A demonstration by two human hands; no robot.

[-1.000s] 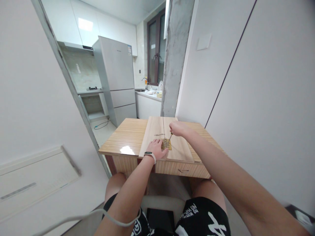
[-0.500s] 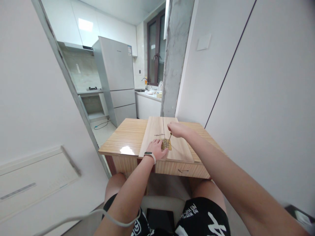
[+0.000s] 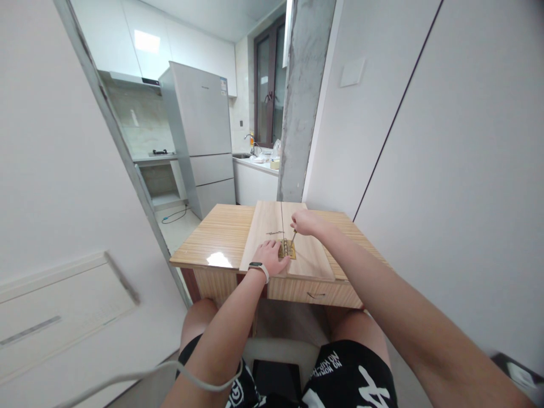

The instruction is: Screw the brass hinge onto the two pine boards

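Two pale wooden boards [image 3: 266, 218] lie side by side on the wooden table [image 3: 225, 226], with a narrow gap between them. A brass-coloured hinge [image 3: 290, 249] lies across the gap near their front. My left hand [image 3: 271, 256] rests with fingers spread on the left board and the hinge's left edge, holding nothing. My right hand [image 3: 302, 221] is closed around the handle of a screwdriver [image 3: 293, 236], whose shaft points down to the right leaf of the hinge. The tip is too small to make out. Small dark pieces [image 3: 275, 233] lie on the boards behind the hinge.
Below the tabletop is a drawer front with a handle [image 3: 317, 295]. My knees are on either side below the table. A grey cable [image 3: 140, 375] crosses at the lower left. A fridge [image 3: 206, 119] and a sink counter stand beyond the table.
My right hand has shifted very slightly to the right and turned a little on the screwdriver. My left hand has stayed in place.
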